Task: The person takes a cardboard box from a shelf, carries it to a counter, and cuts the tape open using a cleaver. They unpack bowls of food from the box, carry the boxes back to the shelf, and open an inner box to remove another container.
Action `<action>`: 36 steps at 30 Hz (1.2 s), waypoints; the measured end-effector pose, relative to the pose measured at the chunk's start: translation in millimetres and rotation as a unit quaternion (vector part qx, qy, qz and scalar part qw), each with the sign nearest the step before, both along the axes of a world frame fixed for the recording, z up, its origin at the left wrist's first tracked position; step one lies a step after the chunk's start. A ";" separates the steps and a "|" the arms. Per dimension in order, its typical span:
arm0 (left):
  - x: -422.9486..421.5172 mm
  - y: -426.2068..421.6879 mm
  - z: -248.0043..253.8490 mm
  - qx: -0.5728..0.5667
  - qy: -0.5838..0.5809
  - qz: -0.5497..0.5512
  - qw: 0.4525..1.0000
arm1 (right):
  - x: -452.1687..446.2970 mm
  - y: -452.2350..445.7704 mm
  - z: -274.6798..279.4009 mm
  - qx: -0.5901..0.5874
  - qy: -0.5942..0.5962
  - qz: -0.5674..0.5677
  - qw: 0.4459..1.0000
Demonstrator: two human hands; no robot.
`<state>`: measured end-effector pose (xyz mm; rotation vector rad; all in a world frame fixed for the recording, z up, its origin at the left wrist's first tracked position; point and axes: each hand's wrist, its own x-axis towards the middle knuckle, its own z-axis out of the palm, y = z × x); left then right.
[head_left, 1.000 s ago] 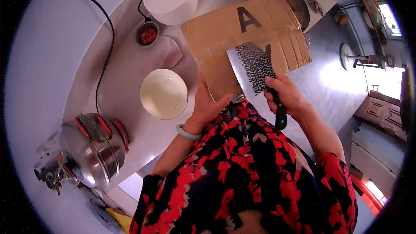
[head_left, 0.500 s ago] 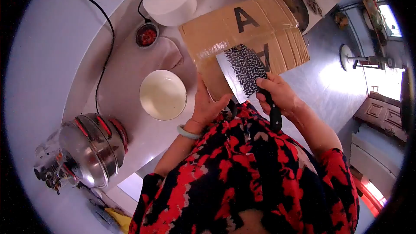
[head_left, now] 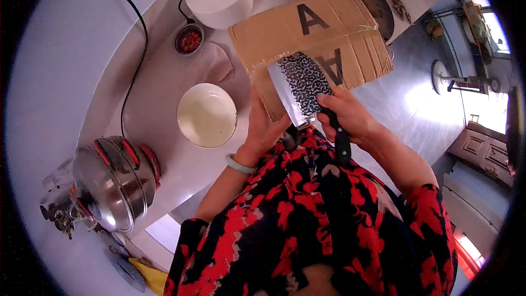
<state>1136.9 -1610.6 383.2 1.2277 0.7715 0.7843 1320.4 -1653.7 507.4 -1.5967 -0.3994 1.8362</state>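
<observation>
My right hand (head_left: 349, 116) is closed round the black handle of a cleaver (head_left: 304, 85). The cleaver's broad blade has a black-and-silver pattern with a plain bright edge facing left, and it lies over the near part of a brown cardboard box (head_left: 350, 27). Large black letters mark the box, and clear tape shows along its seam. At the near left corner of the box, my left hand (head_left: 263, 129) grips its side, the thumb pointing right towards the blade; some of its fingers are hidden. A pale bangle (head_left: 240, 164) circles my left wrist.
Left of the box is a white enamel bowl (head_left: 206, 115). Farther back stand a small cup with red pieces (head_left: 189, 39) and a white round container (head_left: 219, 0). A steel pot (head_left: 118, 181) sits at the left. Behind the box is a dark pan (head_left: 383, 13). A black cord (head_left: 131, 85) runs along the counter.
The cleaver in my right hand has shifted slightly left over the box. My left hand keeps its place at the box corner. The whole view has moved a little.
</observation>
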 end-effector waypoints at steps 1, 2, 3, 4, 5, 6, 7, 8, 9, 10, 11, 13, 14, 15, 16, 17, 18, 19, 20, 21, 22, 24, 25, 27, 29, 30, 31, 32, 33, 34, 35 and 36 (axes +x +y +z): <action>1.9 -1.9 2.3 -0.009 0.002 0.005 1.000 | -1.3 -1.0 -0.1 -0.013 -0.012 -0.009 1.000; 4.1 -1.6 8.3 -0.019 0.003 0.011 1.000 | -1.6 -2.1 -3.3 -0.012 -0.001 -0.015 1.000; 5.2 -0.8 11.7 -0.029 0.004 0.016 0.999 | -2.6 -3.1 -8.8 -0.010 0.010 -0.022 1.000; 4.3 -0.5 8.2 -0.013 0.014 0.014 1.000 | -2.9 -4.0 -11.5 -0.008 0.021 -0.031 0.999; 2.7 0.6 4.6 0.004 0.024 0.011 1.000 | -1.4 -4.1 -10.7 0.003 0.033 -0.026 0.999; 1.2 1.3 2.0 0.020 0.034 0.007 0.999 | 1.2 -5.0 -9.4 0.012 0.045 -0.022 0.999; 0.1 0.3 -0.4 0.007 0.020 0.013 1.000 | 3.2 -6.8 -8.2 0.020 0.058 -0.017 0.998; 0.8 -0.9 3.0 -0.005 0.005 0.019 1.000 | 6.6 -7.3 -6.5 0.019 0.062 -0.016 0.998; 1.5 -2.4 6.8 -0.015 -0.010 0.025 1.000 | 11.3 -6.5 -4.4 0.020 0.065 -0.016 0.998; 1.5 -2.4 11.8 0.004 0.004 0.030 1.000 | 14.0 -5.9 -1.9 0.021 0.069 -0.014 0.997; 0.4 -2.0 17.8 0.025 0.018 0.038 0.999 | 13.7 -7.0 1.1 0.027 0.072 -0.021 0.997; -2.6 0.6 20.6 0.051 0.037 0.047 0.997 | 12.8 -3.7 4.2 0.035 0.083 -0.032 0.995; -4.5 0.6 19.7 0.056 0.040 0.044 0.997 | 16.3 -6.8 -4.1 0.023 0.113 -0.044 0.992; -4.3 -0.1 18.9 0.060 0.043 0.041 0.996 | 18.3 -8.3 -12.2 0.012 0.126 -0.041 0.991; -6.1 -1.8 17.5 0.045 0.035 0.058 0.997 | 20.0 -10.0 -19.1 0.003 0.138 -0.041 0.990; -9.3 -3.8 14.6 0.032 0.023 0.068 0.997 | 23.0 -12.4 -20.4 -0.003 0.146 -0.046 0.988; -9.0 -2.4 10.9 0.021 0.006 0.074 0.997 | 18.9 -9.9 -14.9 0.054 0.109 -0.025 0.992; -14.8 6.5 4.5 0.031 -0.039 0.062 0.997 | 20.9 -12.0 -23.7 0.065 0.106 -0.009 0.992; -21.7 14.9 4.9 0.045 0.006 0.075 0.996 | 21.9 -12.3 -29.3 0.057 0.096 -0.006 0.994; -24.3 20.4 13.9 0.095 0.038 0.110 0.989 | 21.9 -12.6 -34.7 0.048 0.090 -0.002 0.995; -24.6 29.7 21.9 0.167 0.096 0.129 0.973 | 22.7 -14.2 -42.8 0.060 0.089 0.000 0.994; -21.6 48.0 42.4 0.300 0.203 0.111 0.926 | 27.0 -14.5 -47.7 0.058 0.087 0.025 0.994; -14.1 61.5 56.3 0.360 0.249 0.073 0.896 | 26.5 -14.5 -47.2 0.063 0.100 0.009 0.993; 12.5 82.0 79.2 0.439 0.324 0.005 0.838 | 25.0 -14.3 -46.9 0.073 0.128 -0.017 0.989; 50.4 99.9 94.0 0.479 0.384 -0.059 0.787 | 27.1 -15.3 -51.0 0.089 0.124 0.008 0.988; 65.9 109.1 96.0 0.494 0.420 -0.072 0.758 | 27.5 -14.8 -51.4 0.096 0.114 0.020 0.989; 80.7 117.5 97.7 0.507 0.453 -0.087 0.728 | 27.4 -14.7 -51.9 0.103 0.105 0.029 0.989; 93.2 124.0 99.4 0.520 0.486 -0.103 0.695 | 27.7 -15.1 -52.7 0.109 0.095 0.038 0.989; 103.0 129.6 102.8 0.503 0.504 -0.139 0.688 | 28.3 -15.6 -53.5 0.121 0.093 0.038 0.988; 110.4 134.6 107.0 0.484 0.523 -0.175 0.679 | 28.7 -16.6 -54.2 0.133 0.090 0.038 0.986; 114.4 138.1 110.0 0.465 0.541 -0.210 0.669 | 28.8 -18.2 -55.3 0.144 0.088 0.038 0.985; 110.8 143.4 104.3 0.514 0.512 -0.211 0.655 | 29.3 -17.8 -60.0 0.163 0.083 0.047 0.982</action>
